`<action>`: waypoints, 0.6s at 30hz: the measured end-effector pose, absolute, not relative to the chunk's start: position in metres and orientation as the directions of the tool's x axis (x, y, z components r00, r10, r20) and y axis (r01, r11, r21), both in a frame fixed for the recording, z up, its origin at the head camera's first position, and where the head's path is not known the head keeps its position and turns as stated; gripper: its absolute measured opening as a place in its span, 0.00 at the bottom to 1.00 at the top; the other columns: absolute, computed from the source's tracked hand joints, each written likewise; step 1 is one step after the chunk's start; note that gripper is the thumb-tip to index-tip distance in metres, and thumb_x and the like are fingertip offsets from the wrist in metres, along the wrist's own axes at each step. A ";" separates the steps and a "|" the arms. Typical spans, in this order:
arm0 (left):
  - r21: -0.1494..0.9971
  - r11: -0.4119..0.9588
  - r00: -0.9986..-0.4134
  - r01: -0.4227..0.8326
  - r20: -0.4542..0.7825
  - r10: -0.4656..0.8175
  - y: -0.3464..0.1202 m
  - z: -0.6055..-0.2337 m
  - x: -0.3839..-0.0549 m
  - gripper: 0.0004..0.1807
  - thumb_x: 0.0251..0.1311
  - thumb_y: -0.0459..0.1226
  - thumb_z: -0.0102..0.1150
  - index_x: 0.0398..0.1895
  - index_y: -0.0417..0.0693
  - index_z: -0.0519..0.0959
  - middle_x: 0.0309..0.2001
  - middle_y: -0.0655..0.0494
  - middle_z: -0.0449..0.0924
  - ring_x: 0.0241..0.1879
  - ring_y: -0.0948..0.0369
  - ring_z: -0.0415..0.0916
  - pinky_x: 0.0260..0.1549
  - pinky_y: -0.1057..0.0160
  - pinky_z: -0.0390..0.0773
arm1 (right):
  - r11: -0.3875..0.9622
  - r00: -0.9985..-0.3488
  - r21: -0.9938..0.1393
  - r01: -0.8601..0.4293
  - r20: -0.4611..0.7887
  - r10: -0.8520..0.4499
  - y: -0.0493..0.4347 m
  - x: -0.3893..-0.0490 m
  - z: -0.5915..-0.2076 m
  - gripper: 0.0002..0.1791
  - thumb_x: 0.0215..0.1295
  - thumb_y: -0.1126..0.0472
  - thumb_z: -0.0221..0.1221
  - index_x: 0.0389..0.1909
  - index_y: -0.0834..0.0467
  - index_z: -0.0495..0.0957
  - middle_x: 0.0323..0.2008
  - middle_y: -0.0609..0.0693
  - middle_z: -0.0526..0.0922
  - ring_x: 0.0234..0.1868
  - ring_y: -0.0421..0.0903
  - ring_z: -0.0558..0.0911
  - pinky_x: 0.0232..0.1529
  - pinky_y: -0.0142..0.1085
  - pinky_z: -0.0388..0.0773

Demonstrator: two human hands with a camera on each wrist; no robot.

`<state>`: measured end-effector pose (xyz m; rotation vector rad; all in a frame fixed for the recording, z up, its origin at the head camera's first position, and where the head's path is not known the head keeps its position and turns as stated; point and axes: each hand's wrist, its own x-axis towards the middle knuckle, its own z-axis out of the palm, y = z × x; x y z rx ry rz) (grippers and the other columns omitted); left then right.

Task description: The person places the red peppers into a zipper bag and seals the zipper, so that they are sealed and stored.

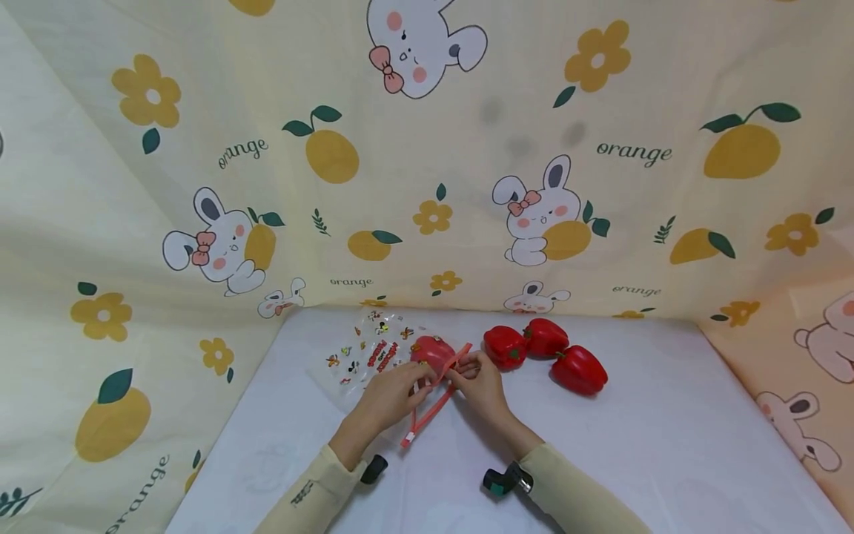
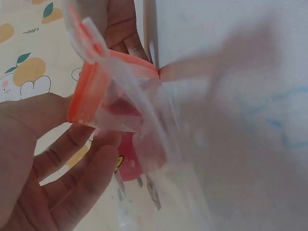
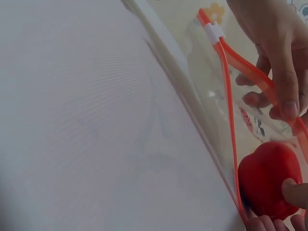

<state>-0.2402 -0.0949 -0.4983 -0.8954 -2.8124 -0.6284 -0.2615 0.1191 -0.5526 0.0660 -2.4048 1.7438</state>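
Note:
A clear zip bag point(image 1: 363, 356) with cartoon prints and an orange zip rim point(image 1: 434, 411) lies on the table, its mouth spread toward me. One red bell pepper point(image 3: 269, 178) is inside the bag near its mouth, seen through the film in the head view. My left hand point(image 1: 394, 397) pinches one side of the rim between thumb and fingers. At the other side, my right hand point(image 1: 482, 386) holds the rim's edge with curled fingers. In the right wrist view its thumb point(image 3: 294, 192) lies against the pepper. A white slider point(image 3: 214, 32) sits near the rim's end.
Right of the bag, three more red bell peppers point(image 1: 579, 370) lie close together on the white table point(image 1: 654, 445). A patterned cloth point(image 1: 414, 170) hangs behind and at both sides. Dark wrist devices point(image 1: 502, 482) sit at the sleeve cuffs.

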 end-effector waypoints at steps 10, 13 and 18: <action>0.405 0.746 -0.848 0.529 0.204 0.490 -0.095 -0.499 -0.240 0.08 0.71 0.38 0.71 0.49 0.55 0.84 0.39 0.62 0.83 0.36 0.66 0.77 0.33 0.67 0.79 | 0.327 -0.987 -0.937 -0.126 0.150 0.048 0.137 -0.252 -0.547 0.20 0.65 0.67 0.74 0.53 0.63 0.77 0.43 0.57 0.86 0.43 0.52 0.87 0.38 0.30 0.86; 0.421 0.743 -0.853 0.520 0.198 0.484 -0.095 -0.499 -0.241 0.08 0.70 0.37 0.71 0.49 0.55 0.84 0.38 0.62 0.83 0.35 0.65 0.76 0.33 0.67 0.78 | 0.366 -0.982 -0.919 -0.147 0.181 0.061 0.145 -0.249 -0.543 0.22 0.65 0.66 0.75 0.56 0.61 0.77 0.45 0.58 0.85 0.45 0.51 0.86 0.42 0.29 0.85; 0.436 0.738 -0.855 0.515 0.200 0.479 -0.096 -0.499 -0.241 0.07 0.71 0.38 0.70 0.48 0.55 0.84 0.38 0.62 0.82 0.35 0.65 0.75 0.34 0.66 0.78 | 0.422 -0.961 -0.882 -0.209 0.265 0.079 0.162 -0.246 -0.534 0.24 0.63 0.66 0.76 0.57 0.62 0.78 0.49 0.62 0.85 0.47 0.53 0.86 0.46 0.30 0.85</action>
